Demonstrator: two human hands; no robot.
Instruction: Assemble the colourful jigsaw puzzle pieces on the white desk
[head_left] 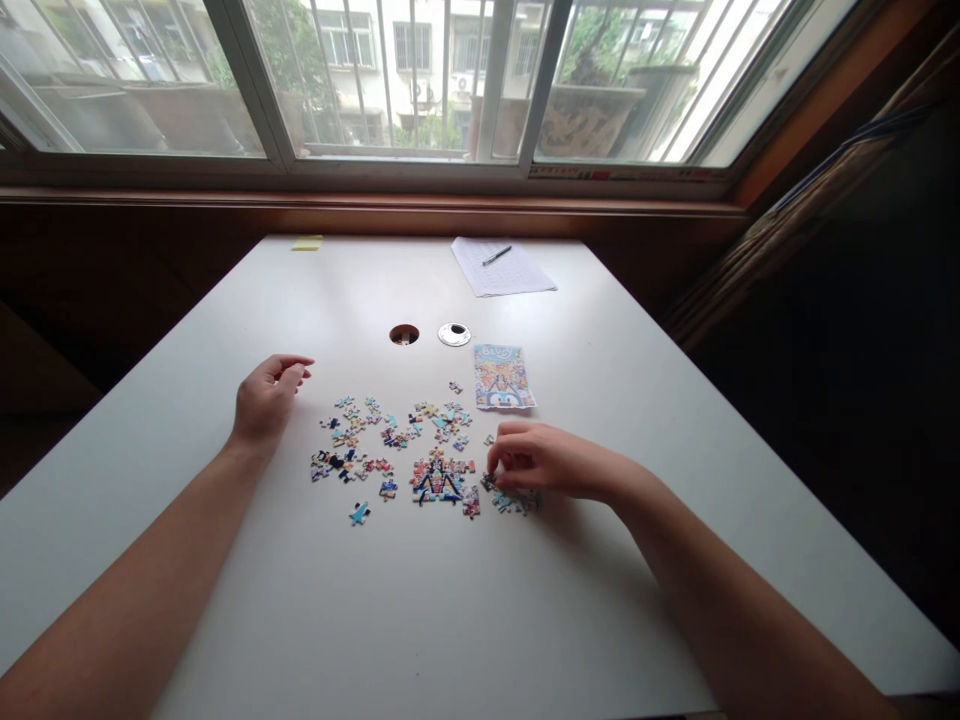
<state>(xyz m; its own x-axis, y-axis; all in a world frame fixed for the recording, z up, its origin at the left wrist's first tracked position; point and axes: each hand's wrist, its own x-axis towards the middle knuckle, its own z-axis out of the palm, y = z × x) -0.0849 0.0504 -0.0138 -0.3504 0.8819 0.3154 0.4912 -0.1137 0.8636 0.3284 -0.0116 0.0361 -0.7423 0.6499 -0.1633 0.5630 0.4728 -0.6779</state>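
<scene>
Several small colourful puzzle pieces [375, 435] lie scattered on the white table [420, 600]. A partly joined cluster [439, 480] sits among them near the middle. My right hand [536, 460] rests on the table just right of that cluster, fingers curled and pinching a small puzzle piece [489, 481]. More loose pieces [517, 502] lie under its palm edge. My left hand [266, 400] rests to the left of the scatter, fingers loosely curled and touching no piece. A printed reference picture [503, 377] lies flat behind the pieces.
A round cable hole [404, 334] and its silver cap [454, 334] sit behind the pieces. A paper sheet [501, 268] with a pen [496, 255] lies at the far edge, a yellow note [307, 243] at the far left. A window runs along the back wall.
</scene>
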